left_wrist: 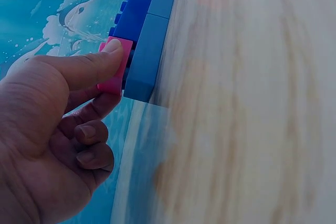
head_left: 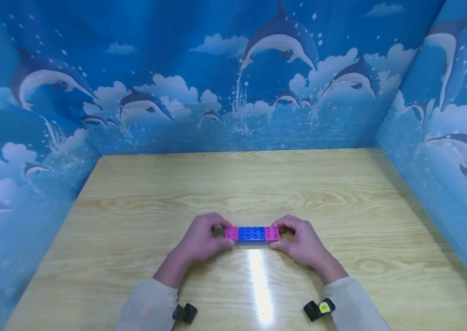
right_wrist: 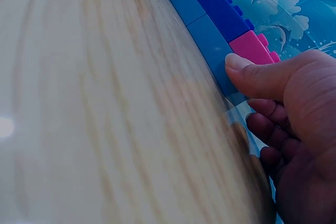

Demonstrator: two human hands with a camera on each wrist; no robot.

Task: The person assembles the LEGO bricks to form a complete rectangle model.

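Note:
A row of toy building bricks lies across the table in front of me. On its top layer a dark blue brick (head_left: 251, 234) sits between a left pink brick (left_wrist: 116, 65) and a right pink brick (right_wrist: 253, 47). Two lighter blue bricks (left_wrist: 146, 59) end to end form the layer below. My left hand (head_left: 202, 236) pinches the left pink brick between thumb and fingers. In the left wrist view that brick sits slightly raised, with studs showing under it. With my right hand (head_left: 301, 239) I grip the row's right end, thumb on the lighter blue brick's side; the fingers behind are partly hidden.
The wood-grain table (head_left: 233, 184) reflects a bright strip of light (head_left: 260, 285) below the bricks. Blue dolphin-print curtains (head_left: 200, 92) stand along the back and both sides. Each wrist wears a black strap device, such as the right one (head_left: 319, 309).

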